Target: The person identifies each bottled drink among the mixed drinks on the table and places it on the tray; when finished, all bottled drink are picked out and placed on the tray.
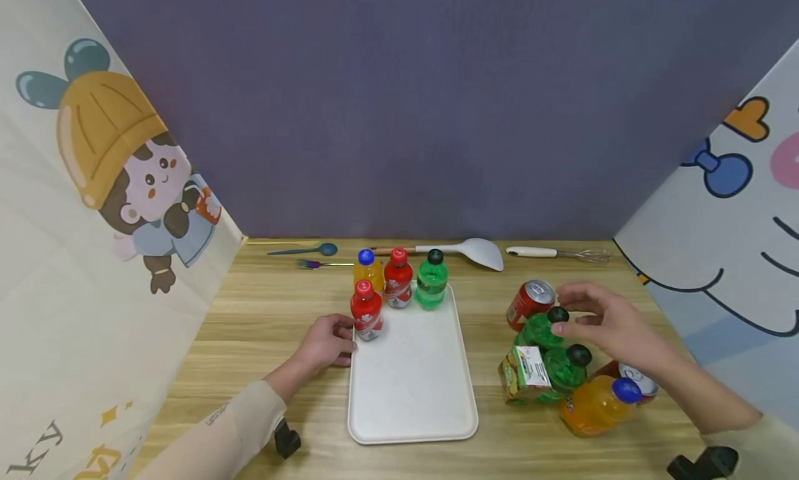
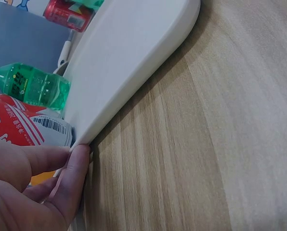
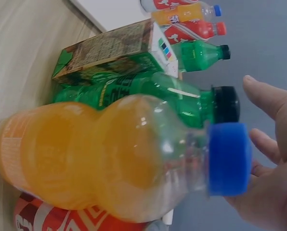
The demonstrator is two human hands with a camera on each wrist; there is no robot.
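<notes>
At the left rim of a white tray (image 1: 412,390), my left hand (image 1: 324,341) pinches the edge between thumb and fingers, as the left wrist view shows. Beside it, a red bottle (image 1: 367,313) stands on the tray. Toward the tray's far end are another red bottle (image 1: 398,279), an orange drink bottle (image 1: 368,275) and a green bottle (image 1: 431,286). Over on the right, my right hand (image 1: 614,327) hovers with spread, slightly bent fingers around the dark cap of a green bottle (image 1: 538,331). Whether a fingertip touches that cap, I cannot tell.
Near the right hand stand a red can (image 1: 530,303), a second green bottle (image 1: 564,372), a drink carton (image 1: 524,376), an orange bottle (image 1: 596,405) and another can (image 1: 639,379). Along the back lie a spoon (image 1: 306,250), fork (image 1: 324,264), white spatula (image 1: 480,252) and whisk (image 1: 558,253).
</notes>
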